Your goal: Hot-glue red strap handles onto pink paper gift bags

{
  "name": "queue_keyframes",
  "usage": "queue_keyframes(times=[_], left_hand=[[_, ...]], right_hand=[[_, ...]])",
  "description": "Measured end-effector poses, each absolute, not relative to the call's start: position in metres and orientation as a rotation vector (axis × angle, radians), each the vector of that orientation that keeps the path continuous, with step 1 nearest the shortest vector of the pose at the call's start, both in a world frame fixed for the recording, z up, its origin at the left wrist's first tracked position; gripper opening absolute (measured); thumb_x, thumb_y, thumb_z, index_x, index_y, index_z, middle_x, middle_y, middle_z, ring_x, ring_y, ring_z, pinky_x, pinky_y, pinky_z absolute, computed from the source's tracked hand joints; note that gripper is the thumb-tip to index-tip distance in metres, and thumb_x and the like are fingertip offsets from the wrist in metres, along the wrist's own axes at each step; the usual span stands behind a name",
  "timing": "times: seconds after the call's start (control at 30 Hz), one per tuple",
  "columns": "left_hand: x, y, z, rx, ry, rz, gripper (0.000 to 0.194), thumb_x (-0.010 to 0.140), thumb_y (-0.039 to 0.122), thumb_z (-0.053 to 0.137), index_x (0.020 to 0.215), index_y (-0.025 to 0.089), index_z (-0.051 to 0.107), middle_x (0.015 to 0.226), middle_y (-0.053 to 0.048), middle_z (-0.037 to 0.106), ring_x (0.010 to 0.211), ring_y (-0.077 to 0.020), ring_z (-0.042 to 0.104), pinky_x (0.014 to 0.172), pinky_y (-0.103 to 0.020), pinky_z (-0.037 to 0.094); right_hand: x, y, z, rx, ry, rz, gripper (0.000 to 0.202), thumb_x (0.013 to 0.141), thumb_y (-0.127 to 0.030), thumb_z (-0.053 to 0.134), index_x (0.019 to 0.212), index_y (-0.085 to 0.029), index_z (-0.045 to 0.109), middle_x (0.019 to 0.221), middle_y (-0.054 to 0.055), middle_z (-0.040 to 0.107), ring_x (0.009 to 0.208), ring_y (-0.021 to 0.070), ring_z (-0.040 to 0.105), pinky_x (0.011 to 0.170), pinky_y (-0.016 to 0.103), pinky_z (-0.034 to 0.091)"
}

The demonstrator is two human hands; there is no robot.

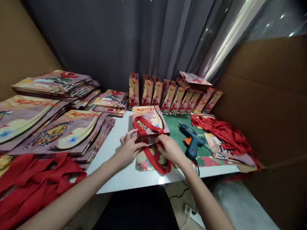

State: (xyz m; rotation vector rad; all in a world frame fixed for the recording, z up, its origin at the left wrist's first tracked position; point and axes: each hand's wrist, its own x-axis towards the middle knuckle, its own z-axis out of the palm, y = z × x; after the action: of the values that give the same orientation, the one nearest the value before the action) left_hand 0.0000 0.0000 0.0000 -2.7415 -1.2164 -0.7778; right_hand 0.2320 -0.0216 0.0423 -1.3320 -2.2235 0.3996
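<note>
A small printed paper bag (157, 116) lies in front of me, its mouth towards me. One red ribbon handle (150, 124) loops over its butterfly print; another red ribbon loop (154, 163) hangs from the mouth over a floral sheet (145, 163). My left hand (130, 147) is closed on the left side of the bag's mouth, thumb reaching to the ribbon. At the right side of the mouth, my right hand (168, 147) is closed with bent fingers on the ribbon handle at the rim; its fingertips are partly hidden. A blue glue gun (193, 139) lies to the right.
Flat bags (72, 134) lie stacked at left, behind a heap of red ribbons (38, 182). Standing bags (168, 95) line the back before a grey curtain (107, 38). More red ribbons (223, 132) lie right, by a cardboard wall (268, 95). A cable hangs off the front edge.
</note>
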Motion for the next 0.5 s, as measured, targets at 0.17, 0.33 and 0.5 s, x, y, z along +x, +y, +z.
queue_keyframes(times=[0.17,0.33,0.5], left_hand=[[0.004,0.004,-0.003,-2.746,-1.216,-0.783,0.034,0.09,0.014,0.057,0.107,0.037,0.076,0.113,-0.014,0.059,0.132,-0.0401,0.029,0.089,-0.053,0.035],[0.003,0.005,-0.003,-2.757,-1.205,-0.782,0.035,0.09,0.013,0.056,0.107,0.036,0.075,0.112,-0.014,0.059,0.133,-0.0403,0.029,0.089,-0.054,0.036],[0.002,0.005,-0.003,-2.75,-1.231,-0.769,0.036,0.09,0.012,0.056,0.108,0.036,0.075,0.111,-0.014,0.06,0.133,-0.0411,0.029,0.088,-0.054,0.036]], right_hand=[[0.256,-0.034,0.042,-1.338,-1.854,0.19,0.014,0.094,-0.024,0.051,0.081,-0.02,0.055,0.084,0.004,0.064,0.08,0.0187,0.06,0.076,0.027,0.044],[0.284,-0.021,0.049,-1.697,-1.62,0.1,0.037,0.099,-0.04,0.044,0.073,-0.021,0.062,0.071,0.004,0.069,0.066,0.0192,0.064,0.067,0.027,0.042],[0.28,-0.021,0.047,-1.724,-1.778,-0.026,0.037,0.102,-0.031,0.036,0.097,-0.016,0.07,0.103,0.012,0.074,0.094,0.0247,0.066,0.083,0.033,0.044]])
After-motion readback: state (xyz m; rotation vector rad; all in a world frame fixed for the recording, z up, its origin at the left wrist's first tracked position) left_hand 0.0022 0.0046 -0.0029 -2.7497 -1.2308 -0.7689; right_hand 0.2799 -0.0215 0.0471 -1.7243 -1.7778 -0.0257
